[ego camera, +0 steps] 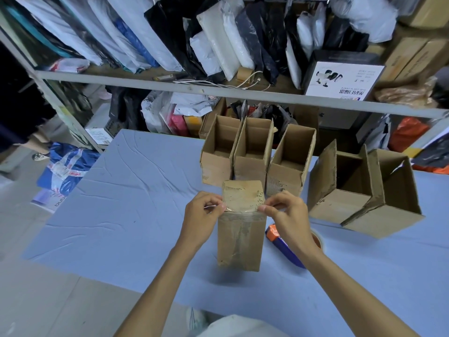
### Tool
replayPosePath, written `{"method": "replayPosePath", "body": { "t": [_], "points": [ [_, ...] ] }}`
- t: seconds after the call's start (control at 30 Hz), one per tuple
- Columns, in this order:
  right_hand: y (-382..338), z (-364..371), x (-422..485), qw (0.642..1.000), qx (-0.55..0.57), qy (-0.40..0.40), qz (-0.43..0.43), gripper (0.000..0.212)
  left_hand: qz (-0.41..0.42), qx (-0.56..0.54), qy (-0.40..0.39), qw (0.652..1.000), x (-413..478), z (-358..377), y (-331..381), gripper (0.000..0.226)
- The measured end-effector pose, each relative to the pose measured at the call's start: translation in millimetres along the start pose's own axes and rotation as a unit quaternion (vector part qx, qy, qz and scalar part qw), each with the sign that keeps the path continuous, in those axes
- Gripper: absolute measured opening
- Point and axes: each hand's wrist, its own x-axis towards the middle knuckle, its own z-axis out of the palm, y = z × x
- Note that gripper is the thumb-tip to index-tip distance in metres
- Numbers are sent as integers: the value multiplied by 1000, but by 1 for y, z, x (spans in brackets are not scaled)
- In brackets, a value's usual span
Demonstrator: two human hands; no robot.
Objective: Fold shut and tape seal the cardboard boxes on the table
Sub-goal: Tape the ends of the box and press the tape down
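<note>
A closed cardboard box (240, 229) stands in front of me on the blue table (136, 203), its flaps folded shut. A strip of clear tape (241, 211) stretches across it near the top edge. My left hand (204, 215) pinches the strip's left end and my right hand (286, 215) pinches its right end, both beside the box. Three open boxes (257, 154) stand in a row behind it. Two larger open boxes (364, 188) stand at the right.
A blue and orange tape dispenser (279, 242) lies right of the closed box, partly under my right forearm, with a tape roll (318, 239) beside it. A metal shelf rail (218, 90) crosses behind the table, with bagged goods above. Parcels lie on the floor at left.
</note>
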Motion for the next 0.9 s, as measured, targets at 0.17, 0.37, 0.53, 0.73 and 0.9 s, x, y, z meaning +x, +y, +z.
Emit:
{"method": "replayPosePath", "body": {
  "t": [0.17, 0.37, 0.53, 0.73, 0.9],
  "points": [
    [-4, 6, 6, 998, 20, -6, 65, 17, -26, 11, 25, 999, 3, 3, 2, 7],
    [-16, 7, 7, 976, 139, 28, 163, 37, -151, -165, 32, 974, 8, -1, 10, 39],
    [-18, 13, 10, 954, 190, 41, 227, 36, -201, -150, 16, 968, 11, 0, 14, 39],
    [-20, 35, 0, 981, 60, 20, 182, 58, -178, -148, 23, 973, 5, 17, 22, 45],
    [-23, 25, 9, 960, 138, 21, 245, 39, -200, -157, 53, 966, 8, 14, 22, 45]
  ]
}}
